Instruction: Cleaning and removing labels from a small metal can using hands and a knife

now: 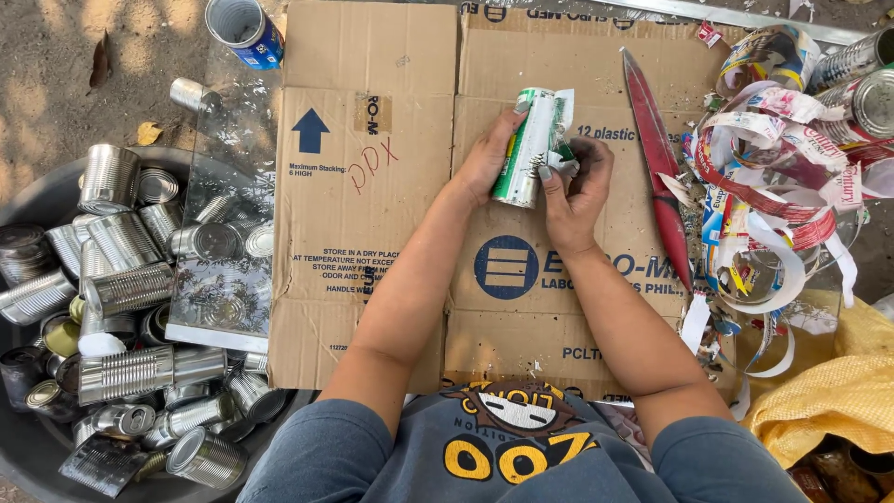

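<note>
- Left hand grip wrapped round the green-and-white labelled metal can, fingers curled on its left side, holding it up off the flattened brown cardboard sheet.
- Right hand grip pinches the torn white paper label edge at the can's right side.
- Doing it well, likely: can held steady, label pulled along the seam so it comes off in one strip.
- Can sits between both grips, over the cardboard's centre.
- Long red-bladed knife lies right of the can, on the cardboard's right edge.
- Heap of stripped coloured paper labels further right of the cardboard.
- Dark round basin of bare silver cans left of the cardboard.
- Blue open can on the ground, above the cardboard's left corner.
</note>
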